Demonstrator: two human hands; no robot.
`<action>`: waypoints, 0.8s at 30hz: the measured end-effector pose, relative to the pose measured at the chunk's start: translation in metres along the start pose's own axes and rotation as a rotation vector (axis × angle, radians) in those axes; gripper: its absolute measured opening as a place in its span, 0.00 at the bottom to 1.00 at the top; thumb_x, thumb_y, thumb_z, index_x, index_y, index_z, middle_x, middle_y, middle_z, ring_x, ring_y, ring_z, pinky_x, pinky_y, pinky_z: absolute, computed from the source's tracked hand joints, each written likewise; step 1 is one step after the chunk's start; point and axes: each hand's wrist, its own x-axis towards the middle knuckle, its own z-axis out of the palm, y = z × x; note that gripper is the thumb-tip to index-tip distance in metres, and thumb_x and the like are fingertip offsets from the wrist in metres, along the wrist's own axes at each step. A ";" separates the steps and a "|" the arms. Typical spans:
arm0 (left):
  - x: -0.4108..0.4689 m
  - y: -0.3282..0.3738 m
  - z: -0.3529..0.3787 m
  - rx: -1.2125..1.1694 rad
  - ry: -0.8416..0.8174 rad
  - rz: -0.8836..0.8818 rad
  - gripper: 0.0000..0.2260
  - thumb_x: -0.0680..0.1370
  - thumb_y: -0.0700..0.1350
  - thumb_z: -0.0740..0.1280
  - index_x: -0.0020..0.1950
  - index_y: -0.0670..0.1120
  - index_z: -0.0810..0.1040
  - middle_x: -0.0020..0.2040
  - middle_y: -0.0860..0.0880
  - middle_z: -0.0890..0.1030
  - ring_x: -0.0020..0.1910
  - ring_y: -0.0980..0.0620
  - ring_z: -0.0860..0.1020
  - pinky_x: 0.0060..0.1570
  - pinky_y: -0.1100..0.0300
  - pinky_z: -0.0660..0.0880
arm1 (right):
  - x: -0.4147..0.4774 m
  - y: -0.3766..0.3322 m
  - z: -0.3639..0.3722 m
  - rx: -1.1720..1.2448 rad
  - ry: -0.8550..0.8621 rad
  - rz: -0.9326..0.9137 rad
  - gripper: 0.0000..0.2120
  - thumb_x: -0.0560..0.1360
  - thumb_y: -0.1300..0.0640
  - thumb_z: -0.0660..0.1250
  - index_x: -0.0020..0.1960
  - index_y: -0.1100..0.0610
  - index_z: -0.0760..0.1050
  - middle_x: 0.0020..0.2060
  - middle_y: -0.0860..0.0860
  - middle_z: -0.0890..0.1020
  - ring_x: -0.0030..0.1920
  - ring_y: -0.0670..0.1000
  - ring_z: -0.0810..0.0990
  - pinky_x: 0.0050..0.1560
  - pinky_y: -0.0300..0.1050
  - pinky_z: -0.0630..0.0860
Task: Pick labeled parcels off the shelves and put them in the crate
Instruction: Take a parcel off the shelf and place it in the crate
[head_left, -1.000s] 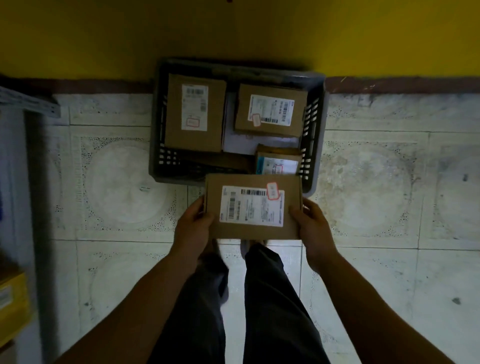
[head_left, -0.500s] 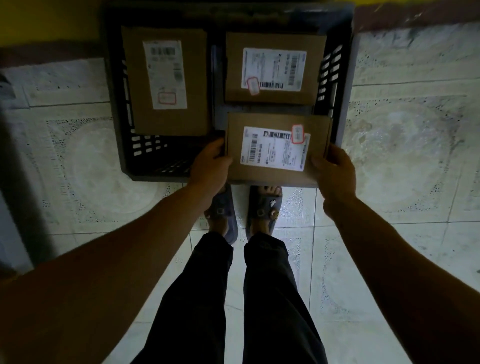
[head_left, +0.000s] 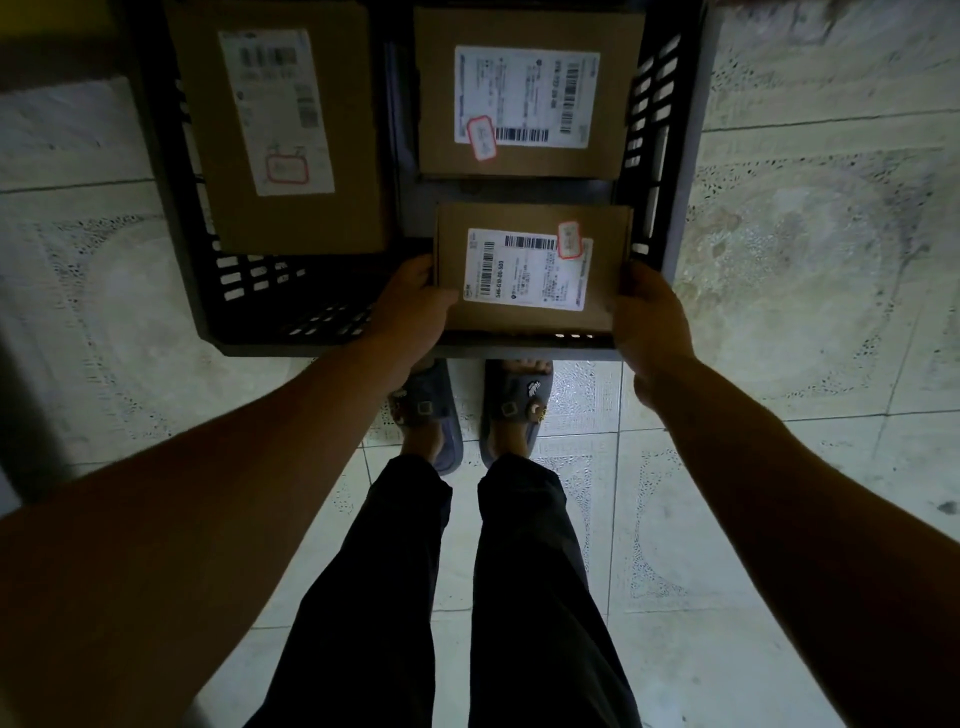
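Observation:
A brown cardboard parcel (head_left: 530, 317) with a white barcode label and a red-edged sticker is held flat inside the near right part of the dark slotted crate (head_left: 249, 317). My left hand (head_left: 410, 312) grips its left edge and my right hand (head_left: 649, 322) grips its right edge. Two more labeled parcels lie in the crate: a tall parcel (head_left: 291, 130) on the left and a wide parcel (head_left: 524, 93) at the far right.
The crate stands on pale patterned floor tiles (head_left: 810, 291). My feet in grey sandals (head_left: 514, 405) are just behind the crate's near wall, dark trousers below. Open floor lies left and right of the crate.
Both hands have carried the parcel forward and down, from above the crate's near wall into the crate's near right part. The view has tilted down and closer.

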 end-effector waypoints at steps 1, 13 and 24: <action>-0.001 0.001 0.001 -0.002 -0.009 0.010 0.16 0.77 0.38 0.62 0.63 0.49 0.76 0.60 0.51 0.78 0.59 0.52 0.75 0.55 0.58 0.71 | -0.001 0.000 0.000 0.000 0.002 0.005 0.24 0.75 0.64 0.57 0.67 0.47 0.74 0.55 0.46 0.82 0.54 0.51 0.80 0.52 0.49 0.78; -0.029 0.010 -0.012 -0.125 -0.075 -0.023 0.10 0.81 0.41 0.61 0.48 0.57 0.75 0.47 0.56 0.77 0.50 0.54 0.76 0.53 0.58 0.73 | -0.038 -0.020 -0.005 -0.090 -0.040 -0.016 0.20 0.73 0.56 0.61 0.64 0.52 0.75 0.56 0.50 0.82 0.56 0.54 0.80 0.60 0.59 0.75; -0.105 -0.004 -0.075 -0.476 0.004 -0.098 0.09 0.79 0.38 0.64 0.59 0.44 0.76 0.53 0.41 0.79 0.53 0.44 0.79 0.62 0.46 0.74 | -0.106 -0.066 0.025 -0.189 -0.229 -0.086 0.09 0.80 0.58 0.63 0.59 0.54 0.76 0.54 0.52 0.79 0.49 0.46 0.78 0.41 0.36 0.73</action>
